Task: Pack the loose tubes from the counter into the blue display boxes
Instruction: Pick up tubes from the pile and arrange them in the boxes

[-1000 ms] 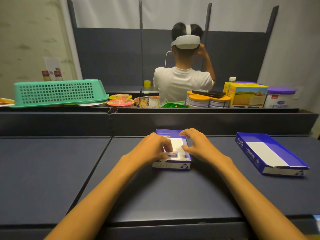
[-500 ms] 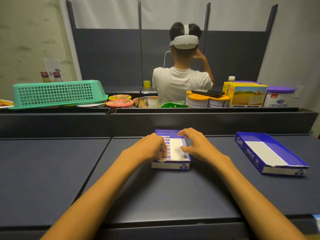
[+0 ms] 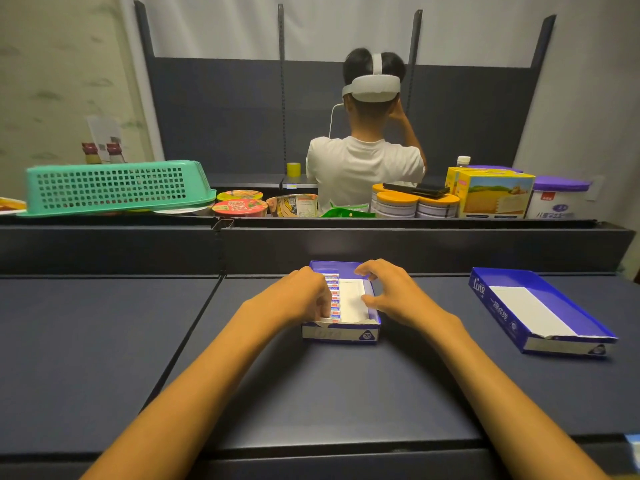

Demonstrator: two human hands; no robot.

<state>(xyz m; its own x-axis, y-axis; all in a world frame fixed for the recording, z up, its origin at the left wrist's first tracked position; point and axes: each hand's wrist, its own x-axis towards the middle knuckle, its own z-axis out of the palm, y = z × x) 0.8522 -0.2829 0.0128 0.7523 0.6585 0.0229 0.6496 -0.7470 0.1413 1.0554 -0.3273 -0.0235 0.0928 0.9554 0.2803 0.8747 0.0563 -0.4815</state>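
The left hand [image 3: 304,296] curls over a row of small tubes [image 3: 333,296] packed against the left wall of the thin cardboard blue box [image 3: 341,336]; whether its grip pinches one cannot be told. The right hand [image 3: 391,291], fingers spread, steadies the right rim. Pressing too hard could buckle the flimsy wall or topple the slick tubes. A second box [image 3: 540,311] lies well apart on the matte tabletop [image 3: 104,341].

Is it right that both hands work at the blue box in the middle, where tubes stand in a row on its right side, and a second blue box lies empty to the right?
Not quite. The head view shows the row of tubes on the left side of the middle blue box, under the left hand; its right side is bare white. The right hand is at it too, and the second blue box lies empty to the right.
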